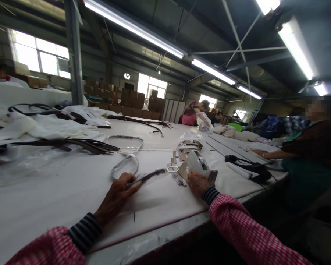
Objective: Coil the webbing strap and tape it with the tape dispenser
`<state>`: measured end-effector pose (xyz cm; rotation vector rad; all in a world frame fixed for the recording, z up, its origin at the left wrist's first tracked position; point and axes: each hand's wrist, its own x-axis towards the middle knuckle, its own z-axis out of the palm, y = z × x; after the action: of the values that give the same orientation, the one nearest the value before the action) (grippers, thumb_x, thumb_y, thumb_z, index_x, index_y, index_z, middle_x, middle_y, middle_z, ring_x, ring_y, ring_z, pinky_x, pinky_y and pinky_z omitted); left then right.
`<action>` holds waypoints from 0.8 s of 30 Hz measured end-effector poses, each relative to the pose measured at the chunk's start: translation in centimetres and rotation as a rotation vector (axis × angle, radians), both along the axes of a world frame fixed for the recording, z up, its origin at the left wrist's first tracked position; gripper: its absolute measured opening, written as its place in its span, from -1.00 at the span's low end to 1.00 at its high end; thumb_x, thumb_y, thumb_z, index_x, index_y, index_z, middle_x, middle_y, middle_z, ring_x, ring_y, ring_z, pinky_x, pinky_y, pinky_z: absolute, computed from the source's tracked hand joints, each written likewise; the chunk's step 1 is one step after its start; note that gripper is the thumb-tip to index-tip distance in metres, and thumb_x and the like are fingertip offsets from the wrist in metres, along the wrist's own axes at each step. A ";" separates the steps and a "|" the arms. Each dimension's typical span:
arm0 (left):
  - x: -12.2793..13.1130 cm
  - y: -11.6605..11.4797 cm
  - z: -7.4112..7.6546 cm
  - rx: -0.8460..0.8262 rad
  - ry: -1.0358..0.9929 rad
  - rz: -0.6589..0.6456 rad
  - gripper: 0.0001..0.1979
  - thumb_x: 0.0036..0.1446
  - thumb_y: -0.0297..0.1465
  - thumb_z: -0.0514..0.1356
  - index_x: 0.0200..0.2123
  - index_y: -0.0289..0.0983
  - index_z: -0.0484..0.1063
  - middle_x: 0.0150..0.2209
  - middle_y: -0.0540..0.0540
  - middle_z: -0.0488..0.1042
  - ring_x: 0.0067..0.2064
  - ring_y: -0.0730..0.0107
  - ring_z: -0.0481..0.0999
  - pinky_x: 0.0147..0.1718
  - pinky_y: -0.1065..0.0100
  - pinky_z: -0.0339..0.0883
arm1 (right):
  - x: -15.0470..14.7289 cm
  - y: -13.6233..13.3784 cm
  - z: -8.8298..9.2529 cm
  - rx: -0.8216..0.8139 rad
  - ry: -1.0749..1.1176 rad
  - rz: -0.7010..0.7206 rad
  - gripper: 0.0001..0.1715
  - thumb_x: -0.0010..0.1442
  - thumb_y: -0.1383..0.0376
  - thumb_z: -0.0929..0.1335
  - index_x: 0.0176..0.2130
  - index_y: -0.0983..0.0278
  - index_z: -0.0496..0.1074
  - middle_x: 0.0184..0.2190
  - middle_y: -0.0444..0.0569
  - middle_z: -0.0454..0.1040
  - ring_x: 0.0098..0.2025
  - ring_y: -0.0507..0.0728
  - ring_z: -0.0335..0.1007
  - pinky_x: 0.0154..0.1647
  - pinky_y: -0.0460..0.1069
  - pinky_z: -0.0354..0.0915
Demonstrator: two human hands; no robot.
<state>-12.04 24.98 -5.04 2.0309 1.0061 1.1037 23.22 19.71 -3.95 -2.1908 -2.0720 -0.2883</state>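
My left hand (124, 189) is closed around a dark strap (151, 174) that looks like a belt, above the white table (99, 198). An oval metal ring (172, 169) sits at the strap's end, pointing right. Behind the hand a looped grey length (127, 160) lies on the table, seemingly part of the same strap. My right hand (198, 183) is curled against the near side of a grey tape dispenser (197, 162). Its fingertips are at small cardboard pieces (183, 171) beside the dispenser; what they grip is hidden.
More dark straps (91, 145) and white wrapping material (35, 129) cover the left of the table. To the right lie a black bag-like item (248, 167) and a white roll (238, 170). A co-worker (314, 147) stands at the right edge; another person (191, 112) is at the far end.
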 end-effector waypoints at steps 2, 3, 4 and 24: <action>-0.1 0.1 0.2 -0.127 -0.113 -0.007 -0.60 0.23 -0.01 0.19 -0.38 -0.24 0.44 -0.46 0.04 0.34 -0.41 0.37 0.30 -0.45 0.37 0.13 | -0.1 0.3 -0.5 -0.008 -0.027 0.002 -0.87 0.23 0.41 0.33 -0.35 0.29 0.47 -0.23 0.12 0.49 -0.15 0.32 0.46 -0.15 0.12 0.34; -0.2 0.2 0.3 -0.193 -0.176 -0.012 -0.59 0.22 0.00 0.19 -0.39 -0.24 0.44 -0.48 0.05 0.33 -0.43 0.40 0.29 -0.47 0.38 0.11 | -0.2 0.4 -0.7 -0.011 -0.039 0.006 -0.87 0.23 0.40 0.32 -0.35 0.28 0.48 -0.22 0.12 0.49 -0.14 0.32 0.46 -0.14 0.12 0.34; -0.3 0.4 0.2 -0.257 -0.244 -0.011 -0.57 0.21 0.01 0.21 -0.40 -0.25 0.45 -0.48 0.05 0.35 -0.44 0.42 0.28 -0.48 0.39 0.11 | -0.2 0.5 -0.8 -0.013 -0.050 0.011 -0.86 0.23 0.39 0.32 -0.34 0.28 0.48 -0.22 0.13 0.49 -0.13 0.32 0.44 -0.13 0.12 0.33; -0.3 1.7 0.3 -0.565 -0.608 -0.013 -0.64 0.05 -0.08 0.37 -0.34 -0.29 0.50 -0.46 -0.01 0.53 -0.49 0.42 0.44 -0.55 0.45 0.24 | 1.5 0.5 -0.8 -0.022 -0.003 0.053 -0.73 0.29 0.41 0.25 -0.40 0.24 0.45 -0.25 0.07 0.50 -0.17 0.28 0.42 -0.09 0.11 0.23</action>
<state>-12.33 26.73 -4.79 1.1510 0.8496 1.1607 24.71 20.26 -4.79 -2.1450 -2.1409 -0.2659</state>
